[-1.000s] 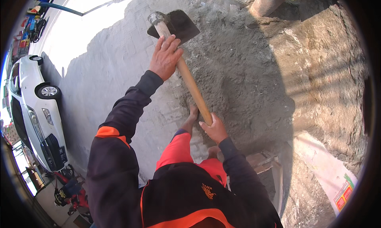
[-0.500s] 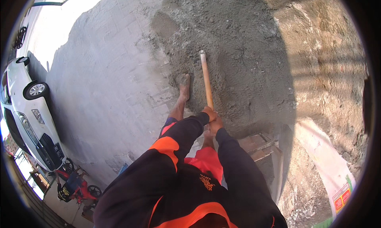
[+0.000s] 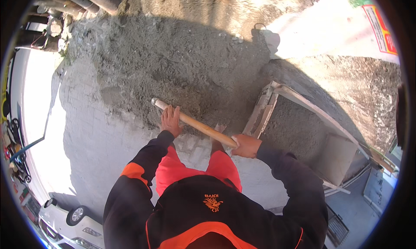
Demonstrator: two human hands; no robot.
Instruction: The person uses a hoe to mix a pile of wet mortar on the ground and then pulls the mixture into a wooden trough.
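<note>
I hold a hoe [image 3: 203,126] by its pale wooden handle, which slants from far left to near right. A metal collar tops its far end; the blade is hidden from view. My left hand [image 3: 171,120] is closed over the handle just below the collar. Around the butt end my right hand [image 3: 246,146] is closed, beside a wooden box. Grey sand or mortar mix [image 3: 173,62] spreads on the ground beyond the handle. More grey mix [image 3: 290,123] fills part of the wooden box [image 3: 262,109] at the right.
A sunlit sand heap [image 3: 208,4] rises at the back, with a white printed sack [image 3: 320,32] at the far right. Pale paving [image 3: 91,132] runs along the left. A white car [image 3: 69,225] stands at the lower left. Dark poles [image 3: 78,0] lie at the upper left.
My view has turned right, bringing the box nearer the middle. My hands, close together before, are now apart; the left has moved up near the collar. The hoe now lies more crosswise.
</note>
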